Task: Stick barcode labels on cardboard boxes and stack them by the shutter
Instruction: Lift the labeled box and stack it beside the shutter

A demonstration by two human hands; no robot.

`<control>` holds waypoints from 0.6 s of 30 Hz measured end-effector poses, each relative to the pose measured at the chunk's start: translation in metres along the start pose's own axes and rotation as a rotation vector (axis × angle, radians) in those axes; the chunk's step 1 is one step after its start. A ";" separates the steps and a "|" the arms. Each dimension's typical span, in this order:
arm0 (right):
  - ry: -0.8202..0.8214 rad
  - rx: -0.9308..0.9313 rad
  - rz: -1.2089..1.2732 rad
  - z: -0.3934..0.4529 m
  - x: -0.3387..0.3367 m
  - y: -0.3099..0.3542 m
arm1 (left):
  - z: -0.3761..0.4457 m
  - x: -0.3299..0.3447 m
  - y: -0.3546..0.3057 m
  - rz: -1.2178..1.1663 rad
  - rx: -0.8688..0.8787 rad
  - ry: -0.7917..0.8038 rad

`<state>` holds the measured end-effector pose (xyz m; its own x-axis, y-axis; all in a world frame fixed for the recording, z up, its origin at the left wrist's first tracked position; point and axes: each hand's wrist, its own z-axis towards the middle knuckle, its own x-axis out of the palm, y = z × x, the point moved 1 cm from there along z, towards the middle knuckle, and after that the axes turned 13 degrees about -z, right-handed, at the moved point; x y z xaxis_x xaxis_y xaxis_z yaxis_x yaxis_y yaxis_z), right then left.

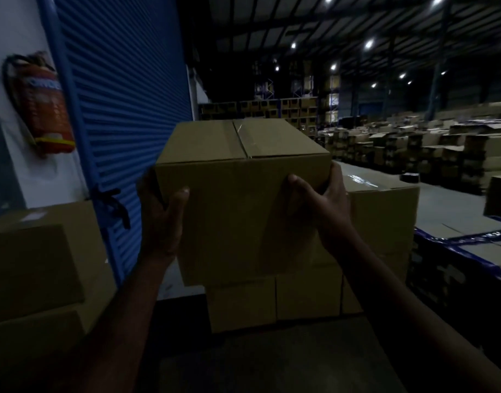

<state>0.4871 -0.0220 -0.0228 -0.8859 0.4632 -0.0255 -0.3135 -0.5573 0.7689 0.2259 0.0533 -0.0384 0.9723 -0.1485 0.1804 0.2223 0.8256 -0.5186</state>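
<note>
Our left hand [161, 219] and right hand [323, 205] grip the sealed box [243, 194] beside the shutter [124, 109]; next we judge lowering onto the stack [382, 217].

Sealed brown cardboard box [243, 194] held upright beside the blue shutter [124, 95].

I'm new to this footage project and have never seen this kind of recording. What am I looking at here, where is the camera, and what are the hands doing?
There is no machine here. The one picture comes from a camera worn on a person's head, looking forward and down, so the two arms are that person's own. The left hand and right hand grip a taped cardboard box by its sides, held up in front of a stack of boxes. To the left stands a blue shutter, with a red fire extinguisher on the wall beside it. The picture is dim; no barcode label shows on the box faces in view.
</note>
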 end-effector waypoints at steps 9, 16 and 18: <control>0.059 -0.087 -0.003 0.130 0.054 -0.053 | 0.113 0.004 0.065 0.088 -0.008 -0.070; 0.081 -0.104 -0.008 0.208 0.090 -0.091 | 0.158 -0.002 0.131 0.112 -0.058 -0.168; 0.081 -0.110 -0.009 0.221 0.098 -0.101 | 0.164 -0.001 0.148 0.113 -0.080 -0.190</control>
<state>0.5076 0.2313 0.0382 -0.9062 0.4138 -0.0866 -0.3529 -0.6276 0.6940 0.2462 0.2649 0.0222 0.9621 0.0532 0.2676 0.1255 0.7844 -0.6074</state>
